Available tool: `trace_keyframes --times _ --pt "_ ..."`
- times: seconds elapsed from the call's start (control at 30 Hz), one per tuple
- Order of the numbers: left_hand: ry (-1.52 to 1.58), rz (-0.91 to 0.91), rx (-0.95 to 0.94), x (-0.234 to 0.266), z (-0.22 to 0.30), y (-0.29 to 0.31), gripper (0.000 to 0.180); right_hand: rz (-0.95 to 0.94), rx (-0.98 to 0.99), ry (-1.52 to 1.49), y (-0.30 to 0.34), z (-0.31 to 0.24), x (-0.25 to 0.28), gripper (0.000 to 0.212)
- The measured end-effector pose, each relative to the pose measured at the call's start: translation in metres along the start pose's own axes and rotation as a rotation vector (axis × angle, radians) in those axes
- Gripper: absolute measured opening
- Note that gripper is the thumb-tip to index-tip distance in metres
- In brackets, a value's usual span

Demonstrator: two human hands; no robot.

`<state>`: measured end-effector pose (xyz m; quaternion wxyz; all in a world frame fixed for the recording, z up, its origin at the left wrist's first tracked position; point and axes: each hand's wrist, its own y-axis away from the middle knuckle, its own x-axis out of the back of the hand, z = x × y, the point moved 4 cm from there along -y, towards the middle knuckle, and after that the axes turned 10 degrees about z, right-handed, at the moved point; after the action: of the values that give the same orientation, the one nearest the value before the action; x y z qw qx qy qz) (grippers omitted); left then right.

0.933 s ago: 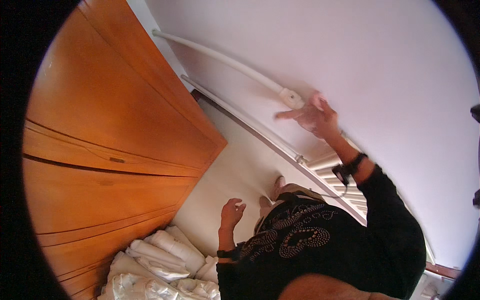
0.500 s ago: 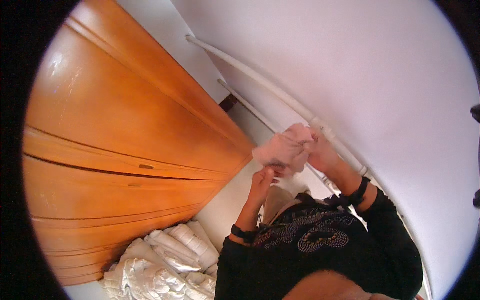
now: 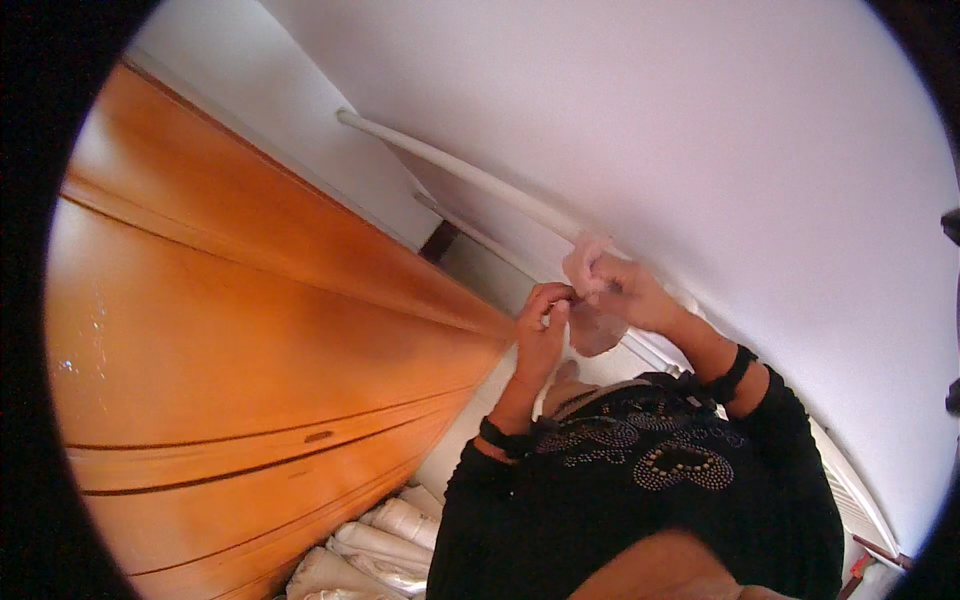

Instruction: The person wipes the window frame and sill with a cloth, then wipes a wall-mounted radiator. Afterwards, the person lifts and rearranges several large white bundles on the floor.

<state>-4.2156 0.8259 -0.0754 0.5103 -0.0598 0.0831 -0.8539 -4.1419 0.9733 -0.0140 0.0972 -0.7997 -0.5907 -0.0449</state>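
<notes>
Smooth wall (image 3: 720, 160), crumpled pink cloth (image 3: 597, 332)

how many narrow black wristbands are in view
2: one narrow black wristband around the left wrist, a second narrow black wristband around the right wrist.

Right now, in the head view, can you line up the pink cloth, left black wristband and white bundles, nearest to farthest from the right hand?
1. Pink cloth: in the right hand.
2. Left black wristband: down and to the left.
3. White bundles: farthest, low at the picture's bottom, left of centre.
</notes>
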Motion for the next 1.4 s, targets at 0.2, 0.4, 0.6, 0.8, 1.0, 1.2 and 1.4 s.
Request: trace_keyframes --times 0.2,0.4,0.6,0.8,1.0,1.2,1.4 --pt "0.758 0.093 0.607 -0.018 -0.022 -0.031 0.031 0.02 0.515 0.665 -0.038 -0.022 -0.044 0.021" --pt "0.715 -0.186 0.091 0.004 -0.041 -0.09 0.045 0.009 0.357 0.611 -0.038 -0.033 -0.019 0.045" --pt "1.251 0.537 0.358 0.075 -0.093 -0.164 0.044 0.027 -0.171 0.156 0.076 -0.005 0.081 0.054" --pt "1.012 0.859 0.007 0.129 -0.081 -0.316 0.044 0.695 -0.454 -0.119 0.232 0.051 0.111 0.058" --pt "-0.648 0.884 0.481 0.145 -0.098 -0.343 0.046 0.911 -0.576 -0.222 0.348 0.072 0.067 0.058" --pt "-0.642 0.931 0.283 0.146 -0.109 -0.34 0.047 1.101 -0.619 -0.061 0.37 0.076 0.065 0.055" --pt "-0.155 0.844 0.508 0.139 -0.151 -0.336 0.043 1.048 -0.565 -0.108 0.356 0.063 0.074 0.06"
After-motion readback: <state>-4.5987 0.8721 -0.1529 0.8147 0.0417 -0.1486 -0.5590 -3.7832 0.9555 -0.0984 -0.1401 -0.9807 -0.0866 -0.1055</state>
